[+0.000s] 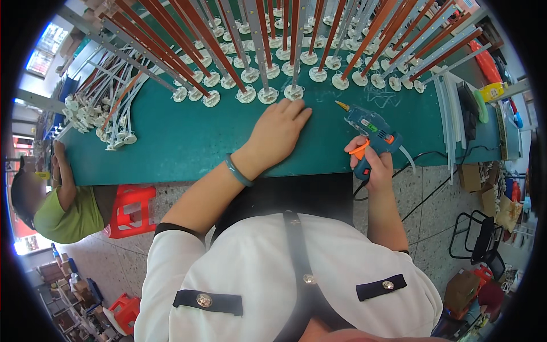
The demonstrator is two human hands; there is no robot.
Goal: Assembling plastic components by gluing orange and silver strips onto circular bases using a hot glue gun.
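Note:
My right hand (373, 165) is wrapped round the handle of a blue-green glue gun (370, 125) with an orange trigger and a yellow nozzle. The nozzle points up and left over the green table, with a cable trailing from the gun. Palm down, my left hand (278, 134) lies on the table, its fingers stretched forward and slightly apart. Its fingertips meet the near edge of a round white base (294, 92), which carries an upright strip (297, 45). Whether they press on it or merely rest there, I cannot tell.
Several brown and silver strips on round white bases (245, 94) crowd the far side of the green table (199, 148). A pile of strips (117, 108) lies at left, pale strips (447, 114) at right. Beyond a red stool (131, 211), another person in green (68, 214) sits.

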